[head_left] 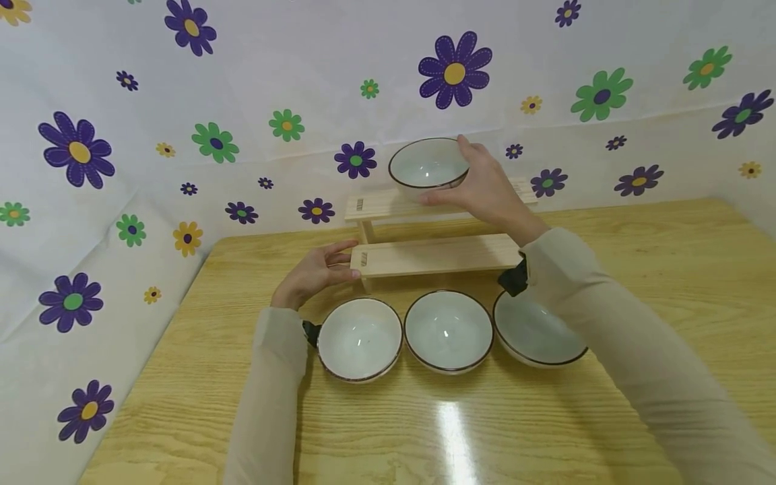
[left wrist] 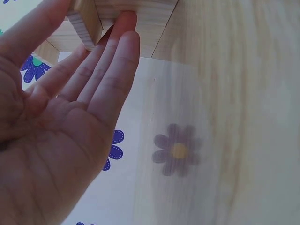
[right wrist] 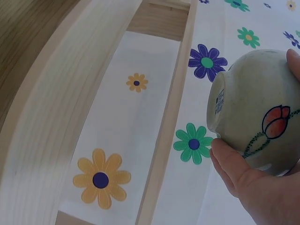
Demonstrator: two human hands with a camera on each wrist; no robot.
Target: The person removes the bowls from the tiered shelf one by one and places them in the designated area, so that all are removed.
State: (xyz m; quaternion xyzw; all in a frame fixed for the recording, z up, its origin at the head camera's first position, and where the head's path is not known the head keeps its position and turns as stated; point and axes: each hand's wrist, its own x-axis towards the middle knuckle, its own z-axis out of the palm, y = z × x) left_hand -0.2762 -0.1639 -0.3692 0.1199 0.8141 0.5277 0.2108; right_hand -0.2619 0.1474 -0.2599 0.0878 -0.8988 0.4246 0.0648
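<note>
My right hand (head_left: 485,185) grips a bowl (head_left: 424,165) by its right side, thumb low on the outer wall and fingers near the rim. It is white with a dark brown rim and is over the upper board of a two-step wooden rack (head_left: 436,256). In the right wrist view the bowl (right wrist: 258,112) shows a painted red bud, and its foot is apart from the rack. At the rack's lower left end, my left hand (head_left: 315,273) holds the board's end, thumb in front and fingers behind. The left wrist view has that hand (left wrist: 70,117) around a wooden upright (left wrist: 86,23).
Three similar bowls stand in a row before the rack: left bowl (head_left: 360,340), middle bowl (head_left: 448,331) and right bowl (head_left: 536,330), the last partly behind my right sleeve. The wooden table (head_left: 200,377) meets a flower-printed white cloth (head_left: 254,60) at the back and left.
</note>
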